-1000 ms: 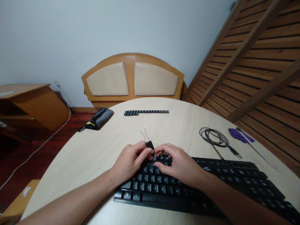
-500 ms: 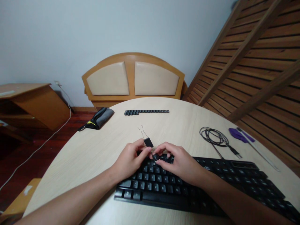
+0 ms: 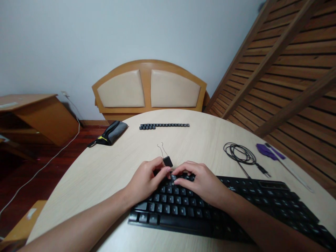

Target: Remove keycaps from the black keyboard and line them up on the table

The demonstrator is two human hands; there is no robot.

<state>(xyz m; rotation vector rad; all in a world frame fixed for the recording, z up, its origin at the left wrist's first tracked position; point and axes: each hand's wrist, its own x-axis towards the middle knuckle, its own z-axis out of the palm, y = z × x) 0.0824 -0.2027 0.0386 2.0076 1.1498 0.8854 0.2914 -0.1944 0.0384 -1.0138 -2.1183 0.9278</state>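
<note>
A black keyboard (image 3: 181,210) lies on the round table under both my hands, several of its keys hidden by them. My left hand (image 3: 147,176) is closed on a keycap puller (image 3: 168,161), which has a black body and thin wire prongs pointing away from me. Between the thumb and fingers of my right hand (image 3: 202,179) is a small black keycap (image 3: 173,177), just above the keyboard's upper rows. The left fingertips are right beside it; whether they touch it I cannot tell.
Removed keycaps (image 3: 165,125) stand in two rows at the far side of the pale table (image 3: 105,168). A dark pouch (image 3: 112,133) lies at left. A coiled cable (image 3: 240,154), a purple cloth (image 3: 269,151) and a thin brush-like stick (image 3: 291,171) lie at right.
The keycap has turned in my right fingers and come lower, nearer the keyboard. My left hand with the puller has shifted slightly right and down.
</note>
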